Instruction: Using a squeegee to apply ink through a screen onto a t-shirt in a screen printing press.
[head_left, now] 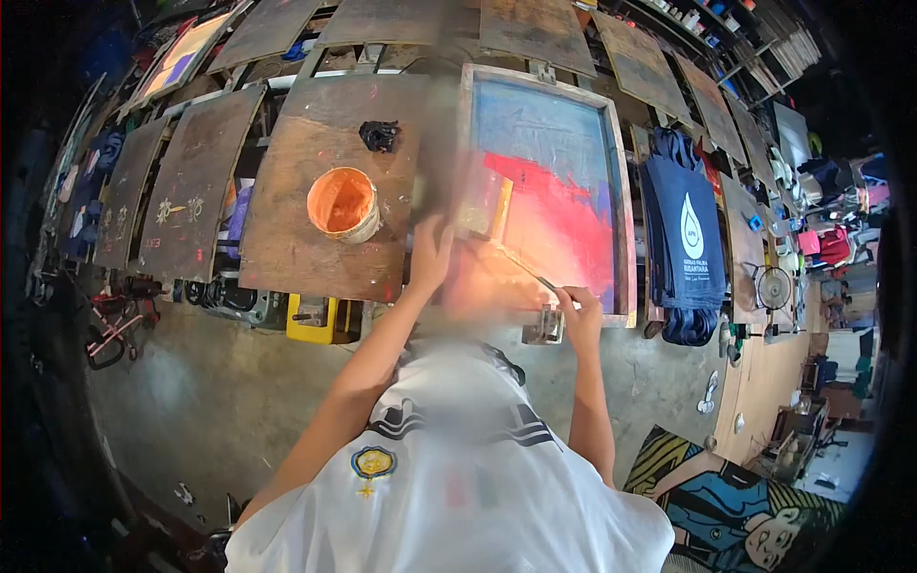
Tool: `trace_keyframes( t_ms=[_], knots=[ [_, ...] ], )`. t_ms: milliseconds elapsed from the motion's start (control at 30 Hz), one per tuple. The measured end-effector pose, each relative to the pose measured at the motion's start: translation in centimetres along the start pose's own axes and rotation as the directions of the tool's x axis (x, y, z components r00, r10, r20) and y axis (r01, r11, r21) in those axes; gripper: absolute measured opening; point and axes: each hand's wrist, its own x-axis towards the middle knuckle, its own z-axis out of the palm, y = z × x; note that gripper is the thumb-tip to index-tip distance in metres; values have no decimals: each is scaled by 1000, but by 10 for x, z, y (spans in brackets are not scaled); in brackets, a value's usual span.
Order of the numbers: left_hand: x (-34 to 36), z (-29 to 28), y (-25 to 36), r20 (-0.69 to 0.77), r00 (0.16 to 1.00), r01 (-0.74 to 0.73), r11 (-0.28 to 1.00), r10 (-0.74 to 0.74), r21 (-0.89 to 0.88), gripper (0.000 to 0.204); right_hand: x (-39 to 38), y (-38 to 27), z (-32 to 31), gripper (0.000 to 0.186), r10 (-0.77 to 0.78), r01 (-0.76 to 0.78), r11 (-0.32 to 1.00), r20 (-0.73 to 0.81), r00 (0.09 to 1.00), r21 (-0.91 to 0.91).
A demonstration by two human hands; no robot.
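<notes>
A wooden-framed printing screen (619, 191) lies in front of me, its blue mesh (544, 115) smeared with red, pink and orange ink. My right hand (579, 307) is closed around the dark end of a thin, long-handled tool (525, 265). The tool slants up and left over the screen to a squeegee with an orange-yellow edge (501, 208); whether they touch is unclear. By the screen's left side is my left hand (432, 250), its fingers lost in a blurred strip, so what it holds cannot be made out.
Left of the screen, a tub of orange ink (344, 204) and a crumpled black thing (379, 136) rest on a wooden board (287, 258). Navy printed bags (683, 229) hang over the board to the right. More boards line the far side. A fan (772, 286) stands at right.
</notes>
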Motion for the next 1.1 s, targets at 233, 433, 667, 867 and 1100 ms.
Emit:
trace_keyframes(
  t_ms=[233, 433, 667, 867, 1100],
  knots=[
    [-11, -23, 2, 60, 977, 210, 967, -203, -145, 40, -4, 24, 6, 23, 105, -108, 994, 107, 989, 17],
    [-9, -36, -2, 110, 975, 209, 965, -194, -157, 35, -1, 18, 11, 38, 216, -207, 975, 140, 966, -75],
    [-2, -50, -11, 295, 945, 192, 968, -139, -160, 30, 1, 7, 12, 42, 243, -235, 969, 142, 960, -70],
    [3, -67, -19, 541, 827, 341, 901, -152, -269, 31, -11, 1, -13, 42, 267, -272, 959, 73, 961, 79],
    [5, -76, -42, 679, 719, 463, 831, -147, -310, 28, -10, -13, -23, 31, 222, -203, 717, 57, 973, 666]
  ],
)
